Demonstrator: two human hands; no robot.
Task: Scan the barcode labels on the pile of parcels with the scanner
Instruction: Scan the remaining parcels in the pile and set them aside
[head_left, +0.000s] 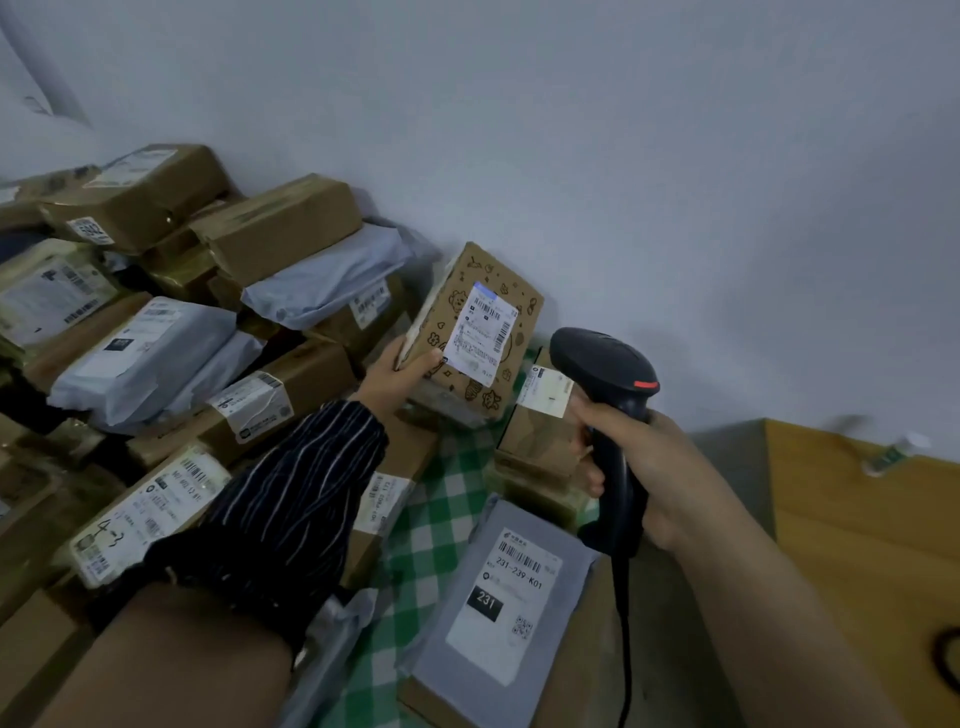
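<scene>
My left hand (399, 375) grips the lower left corner of a small brown box printed with cartoon doodles (519, 301), tilting it upright against the wall. Its white barcode label (483, 332) faces me. My right hand (639, 467) holds a black corded scanner (602, 364) by its handle. The scanner's head is just right of the box, level with its lower half. A pile of parcels (156, 322), brown boxes and grey mailer bags with labels, fills the left side.
A grey bag parcel marked 231 (498, 592) lies on a green checked cloth (441, 509) below the scanner. A brown box with a loose label (540, 431) sits behind my right hand. A yellow wooden surface (857, 519) is at the right. A pale wall stands behind.
</scene>
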